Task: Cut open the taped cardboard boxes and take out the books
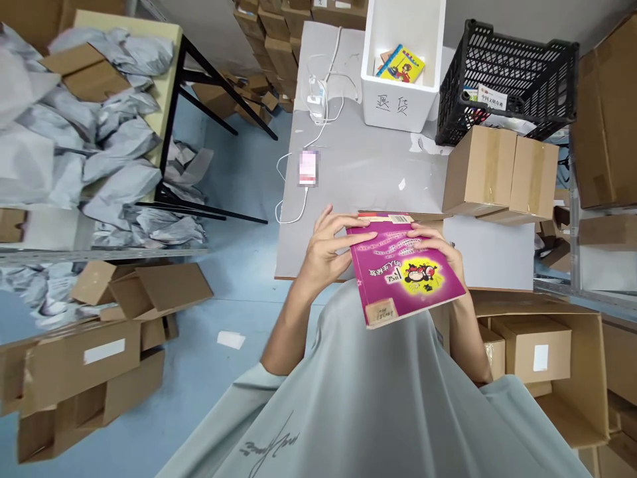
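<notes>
A closed book with a magenta cover is tilted in front of my chest, over the near edge of the grey table. The cover carries a yellow cartoon patch and a worn beige label at its lower left corner. My left hand grips the book's left side, with fingers spread over the cover. On the right edge, my right hand holds it too, fingertips on the cover and the palm hidden behind. Part of a brown cardboard piece shows just beyond the book.
A white bin with books and a black crate stand at the table's back. Cartons sit at the right. A cabled phone lies left. Grey parcels cover a side table; open boxes are lower left.
</notes>
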`<act>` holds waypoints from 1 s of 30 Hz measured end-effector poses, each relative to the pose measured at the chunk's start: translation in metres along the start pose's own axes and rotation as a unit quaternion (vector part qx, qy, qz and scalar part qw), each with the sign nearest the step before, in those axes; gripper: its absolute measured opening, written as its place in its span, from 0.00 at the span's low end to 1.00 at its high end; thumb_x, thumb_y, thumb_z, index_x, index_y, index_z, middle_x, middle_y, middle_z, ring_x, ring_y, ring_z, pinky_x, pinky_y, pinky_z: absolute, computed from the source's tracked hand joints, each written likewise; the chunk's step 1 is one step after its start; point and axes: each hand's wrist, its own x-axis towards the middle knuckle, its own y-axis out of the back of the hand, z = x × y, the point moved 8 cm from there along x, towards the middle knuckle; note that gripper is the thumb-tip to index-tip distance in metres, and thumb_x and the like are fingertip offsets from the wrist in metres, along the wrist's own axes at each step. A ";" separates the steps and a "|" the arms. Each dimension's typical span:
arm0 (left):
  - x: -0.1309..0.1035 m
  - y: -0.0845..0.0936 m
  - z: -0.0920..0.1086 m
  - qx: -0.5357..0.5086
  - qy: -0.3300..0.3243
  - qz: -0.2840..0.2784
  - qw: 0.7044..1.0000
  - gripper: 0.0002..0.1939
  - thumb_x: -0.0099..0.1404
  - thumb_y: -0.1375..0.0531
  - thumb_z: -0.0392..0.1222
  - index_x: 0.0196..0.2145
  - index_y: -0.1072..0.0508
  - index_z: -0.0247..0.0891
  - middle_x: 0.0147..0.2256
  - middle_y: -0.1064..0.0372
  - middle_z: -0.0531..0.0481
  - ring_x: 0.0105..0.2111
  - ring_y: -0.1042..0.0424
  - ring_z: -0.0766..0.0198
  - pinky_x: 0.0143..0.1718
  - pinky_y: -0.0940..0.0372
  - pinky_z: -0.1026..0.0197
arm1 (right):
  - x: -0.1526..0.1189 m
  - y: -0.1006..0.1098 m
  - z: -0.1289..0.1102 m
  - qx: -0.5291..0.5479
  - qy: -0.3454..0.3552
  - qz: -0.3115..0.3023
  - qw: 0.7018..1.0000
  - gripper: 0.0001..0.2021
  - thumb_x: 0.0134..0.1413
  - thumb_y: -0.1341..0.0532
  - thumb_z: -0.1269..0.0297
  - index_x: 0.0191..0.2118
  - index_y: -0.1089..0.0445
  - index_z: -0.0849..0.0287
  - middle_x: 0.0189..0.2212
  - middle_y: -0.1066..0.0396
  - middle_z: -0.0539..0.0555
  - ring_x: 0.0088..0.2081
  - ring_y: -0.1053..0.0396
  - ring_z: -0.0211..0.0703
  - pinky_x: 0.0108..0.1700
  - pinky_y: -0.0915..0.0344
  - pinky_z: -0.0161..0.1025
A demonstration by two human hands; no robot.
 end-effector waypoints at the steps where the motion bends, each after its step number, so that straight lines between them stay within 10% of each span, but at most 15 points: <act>1: -0.001 -0.003 0.000 -0.019 0.015 -0.006 1.000 0.15 0.73 0.28 0.64 0.46 0.09 0.54 0.51 0.13 0.48 0.56 0.18 0.51 0.81 0.47 0.31 | -0.002 0.002 0.005 0.007 -0.016 0.020 1.000 0.23 0.55 0.20 0.36 0.51 0.15 0.39 0.56 0.15 0.55 0.67 0.23 0.64 0.72 0.27 0.69; 6: -0.008 -0.025 -0.008 -0.187 0.151 -0.048 0.970 0.28 0.65 0.22 0.65 0.49 0.10 0.39 0.41 0.13 0.42 0.41 0.14 0.51 0.55 0.19 0.47 | -0.006 0.008 0.012 0.013 -0.058 0.126 0.990 0.30 0.64 0.26 0.37 0.66 0.22 0.41 0.57 0.14 0.56 0.57 0.17 0.58 0.63 0.19 0.60; 11: -0.019 -0.027 -0.018 -0.293 0.239 -0.034 0.925 0.46 0.68 0.25 0.64 0.75 0.27 0.40 0.43 0.12 0.41 0.37 0.13 0.53 0.40 0.19 0.56 | -0.003 0.013 0.012 -0.007 -0.074 0.120 0.990 0.22 0.71 0.33 0.39 0.60 0.17 0.43 0.62 0.16 0.55 0.61 0.18 0.60 0.62 0.19 0.59; 17: -0.015 -0.006 -0.021 -0.315 0.195 0.002 0.929 0.36 0.66 0.27 0.66 0.61 0.15 0.36 0.48 0.12 0.37 0.47 0.11 0.41 0.47 0.17 0.49 | -0.005 0.002 0.020 0.055 -0.125 0.034 0.990 0.25 0.62 0.26 0.37 0.56 0.16 0.47 0.45 0.11 0.55 0.48 0.12 0.59 0.49 0.14 0.55; 23: -0.006 -0.005 -0.019 -0.269 0.234 0.020 0.934 0.30 0.68 0.26 0.68 0.47 0.15 0.35 0.26 0.17 0.46 0.20 0.22 0.58 0.29 0.23 0.56 | 0.000 -0.002 0.005 0.022 -0.171 0.076 0.982 0.25 0.62 0.25 0.33 0.38 0.18 0.52 0.18 0.22 0.48 0.19 0.25 0.44 0.26 0.25 0.40; 30: -0.009 -0.003 -0.027 -0.277 0.269 0.048 0.921 0.29 0.64 0.23 0.69 0.43 0.13 0.39 0.12 0.41 0.62 0.11 0.46 0.70 0.21 0.35 0.59 | -0.001 -0.008 0.002 0.045 -0.188 0.034 0.980 0.27 0.63 0.26 0.31 0.30 0.25 0.50 0.12 0.32 0.43 0.14 0.34 0.41 0.22 0.30 0.40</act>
